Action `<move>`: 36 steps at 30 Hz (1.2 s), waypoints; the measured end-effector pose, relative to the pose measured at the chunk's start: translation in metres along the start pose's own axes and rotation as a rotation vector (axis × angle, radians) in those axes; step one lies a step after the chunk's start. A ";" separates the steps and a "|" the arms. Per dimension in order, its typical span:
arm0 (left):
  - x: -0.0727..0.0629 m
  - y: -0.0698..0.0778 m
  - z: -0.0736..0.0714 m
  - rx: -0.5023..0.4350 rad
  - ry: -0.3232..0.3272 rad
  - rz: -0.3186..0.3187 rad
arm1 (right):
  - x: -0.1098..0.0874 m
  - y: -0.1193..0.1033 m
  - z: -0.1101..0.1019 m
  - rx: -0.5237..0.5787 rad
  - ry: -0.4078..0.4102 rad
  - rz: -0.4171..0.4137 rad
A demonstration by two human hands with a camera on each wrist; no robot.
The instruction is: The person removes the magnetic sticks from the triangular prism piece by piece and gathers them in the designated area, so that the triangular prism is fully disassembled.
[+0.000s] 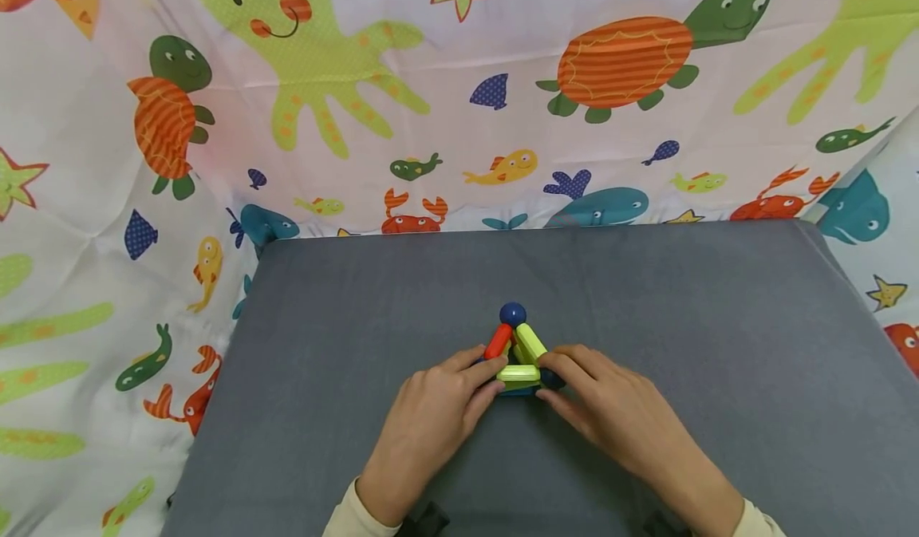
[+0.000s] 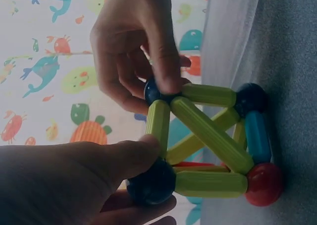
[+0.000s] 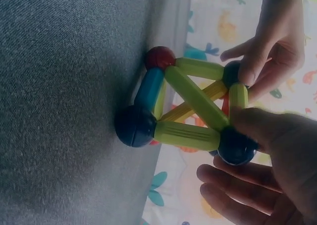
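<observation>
A small frame of plastic rods and balls stands at the middle of the table, joined from lime rods, a blue rod, a red rod and dark blue and red balls. My left hand pinches a dark blue ball at its upper left corner. With thumb and fingers, my right hand grips another dark blue ball at the upper right corner. Between these two balls runs a short lime rod. Low on the frame, a red ball sits close to the table.
The grey cloth-covered table reaches to a back edge where a white curtain with printed sea animals hangs. The same printed cloth runs along the left and right sides. Dark straps show near the wrists.
</observation>
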State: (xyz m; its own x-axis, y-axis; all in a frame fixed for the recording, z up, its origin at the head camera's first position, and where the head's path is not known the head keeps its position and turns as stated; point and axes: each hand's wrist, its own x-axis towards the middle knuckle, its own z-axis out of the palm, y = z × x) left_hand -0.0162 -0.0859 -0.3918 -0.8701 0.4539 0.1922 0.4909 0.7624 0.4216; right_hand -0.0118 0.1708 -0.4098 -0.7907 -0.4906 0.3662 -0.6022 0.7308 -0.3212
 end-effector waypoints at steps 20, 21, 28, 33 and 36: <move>0.001 0.001 0.004 -0.017 0.025 -0.038 | 0.005 -0.007 0.012 0.164 0.123 0.035; 0.001 0.001 0.004 -0.021 0.024 -0.038 | 0.005 -0.007 0.012 0.169 0.129 0.040; 0.001 0.002 0.003 -0.029 0.029 -0.039 | 0.005 -0.008 0.012 0.204 0.151 0.082; 0.000 0.001 0.004 -0.038 0.023 -0.044 | 0.005 -0.009 0.015 0.210 0.154 0.101; 0.000 0.001 0.004 -0.042 0.021 -0.050 | 0.004 -0.010 0.017 0.213 0.156 0.116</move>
State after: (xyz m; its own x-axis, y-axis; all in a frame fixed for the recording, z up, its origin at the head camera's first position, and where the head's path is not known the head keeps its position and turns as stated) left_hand -0.0153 -0.0833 -0.3954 -0.8945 0.4054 0.1886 0.4448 0.7640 0.4674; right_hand -0.0111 0.1533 -0.4199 -0.8392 -0.3182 0.4409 -0.5311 0.6537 -0.5391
